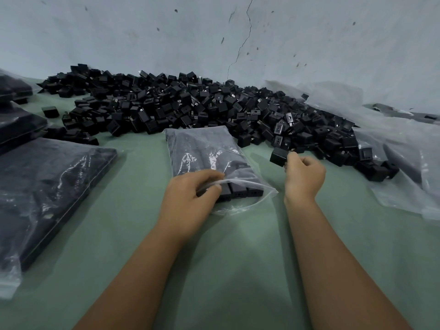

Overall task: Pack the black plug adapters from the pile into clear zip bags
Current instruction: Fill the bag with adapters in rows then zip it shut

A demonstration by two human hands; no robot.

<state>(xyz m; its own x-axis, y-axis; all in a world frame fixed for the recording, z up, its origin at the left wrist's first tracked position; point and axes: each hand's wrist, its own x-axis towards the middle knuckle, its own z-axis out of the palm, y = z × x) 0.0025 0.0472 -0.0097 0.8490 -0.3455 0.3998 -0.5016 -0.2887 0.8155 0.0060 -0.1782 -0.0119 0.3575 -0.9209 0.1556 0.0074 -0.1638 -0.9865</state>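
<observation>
A big pile of black plug adapters (214,108) stretches across the back of the green table (238,246). In front of it lies a clear zip bag (202,148) nearly full of adapters, its open mouth facing me. My left hand (190,198) pinches the upper lip of the bag's mouth and holds it up over a row of adapters inside. To the right of the bag, my right hand (303,175) grips a single black adapter (278,157) by its prongs, just at the near edge of the pile.
Filled zip bags (47,186) lie flat at the left, with more stacked behind them (16,125). Crumpled clear plastic sheeting (392,144) covers the right side. A cracked grey wall (238,32) rises right behind the pile.
</observation>
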